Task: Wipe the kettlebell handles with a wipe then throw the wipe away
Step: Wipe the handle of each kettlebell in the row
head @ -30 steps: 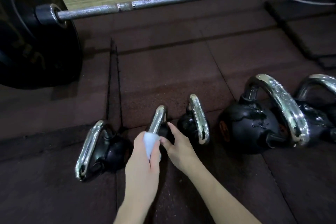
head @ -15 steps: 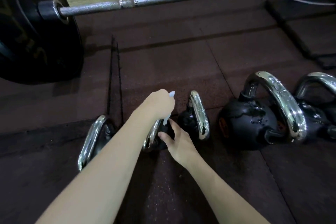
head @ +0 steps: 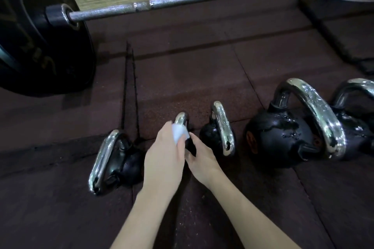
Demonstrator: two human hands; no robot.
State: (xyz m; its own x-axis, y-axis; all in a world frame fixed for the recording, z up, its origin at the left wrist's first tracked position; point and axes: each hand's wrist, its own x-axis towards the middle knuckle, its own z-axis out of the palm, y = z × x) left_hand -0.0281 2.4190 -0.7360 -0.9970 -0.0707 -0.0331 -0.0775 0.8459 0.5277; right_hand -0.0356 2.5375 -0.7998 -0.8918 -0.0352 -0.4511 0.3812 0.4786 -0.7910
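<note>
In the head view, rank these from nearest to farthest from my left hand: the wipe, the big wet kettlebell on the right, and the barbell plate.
1. The wipe, held in the left hand on a small kettlebell handle.
2. The big wet kettlebell, off to the right.
3. The barbell plate, far upper left.

This is a gym. Dark rubber floor tiles (head: 192, 79) cover the ground, a barbell (head: 182, 0) with a black plate (head: 36, 46) lies across the top of the frame, and chrome-handled kettlebells (head: 283, 135) sit in a row along the lower half.
</note>
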